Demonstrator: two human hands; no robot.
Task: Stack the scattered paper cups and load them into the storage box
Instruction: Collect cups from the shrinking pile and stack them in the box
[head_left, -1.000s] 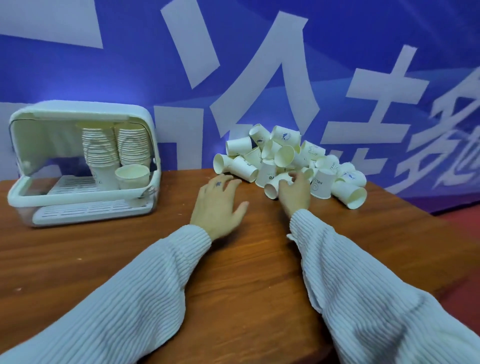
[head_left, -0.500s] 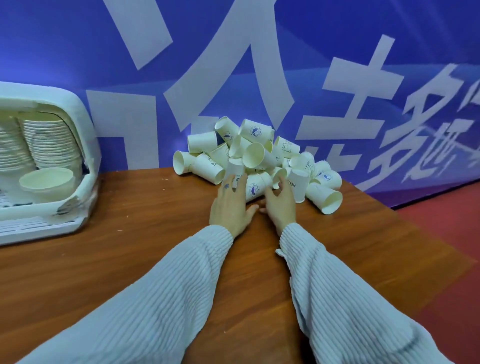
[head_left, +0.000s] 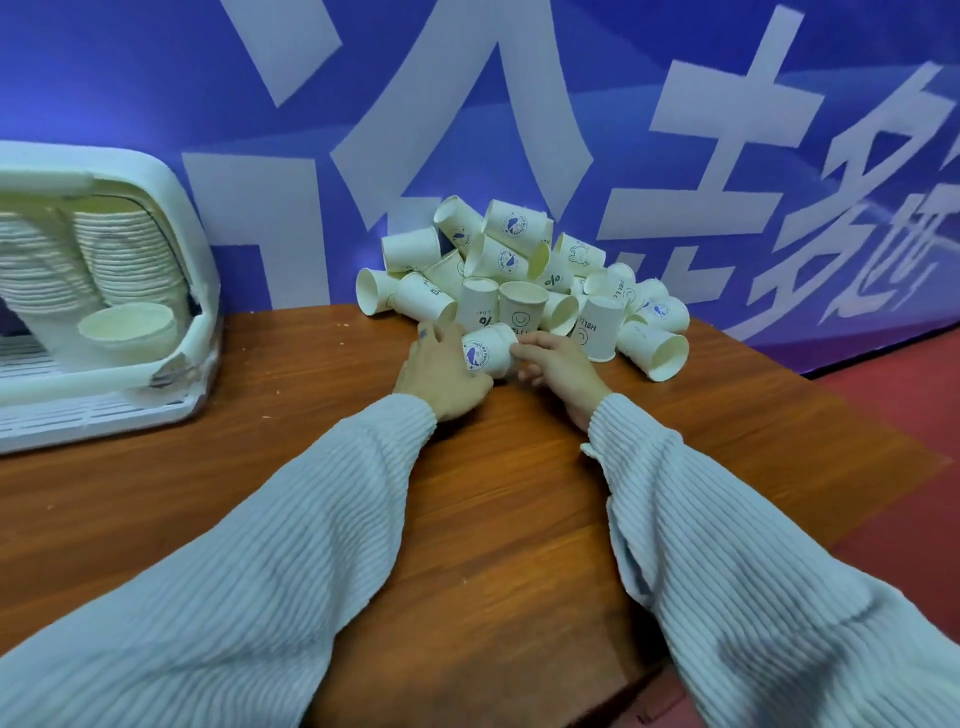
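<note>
A heap of white paper cups (head_left: 524, 275), thin-walled tapered cylinders with rolled rims and small blue printed marks, lies jumbled against the blue banner (head_left: 156, 78) at the far edge of the tabletop (head_left: 493, 519), most on their sides, a few upright or upside down. The tabletop is smooth wood-grain laminate in a reddish brown. At the near foot of the heap, one cup (head_left: 483, 356) printed with a round blue whale emblem lies on its side between both hands. The left hand (head_left: 441, 371) curls around its rim end, fingers wrapped over the far side and thumb under the near side. The right hand (head_left: 558, 366) rests just beside it, fingertips bent and touching the cup's closed base; whether it truly grips the cup cannot be told. Both arms wear pale ribbed knit sleeves (head_left: 727, 545) with soft corded ridges. At the left stands the storage box (head_left: 200, 291), a white rounded plastic case with a slatted base tray, its front open. Inside it stand two tall nested cup stacks (head_left: 124, 254), their rims forming fine horizontal ridges, with a single upright cup (head_left: 130, 330) in front. The banner carries large pale characters.
</note>
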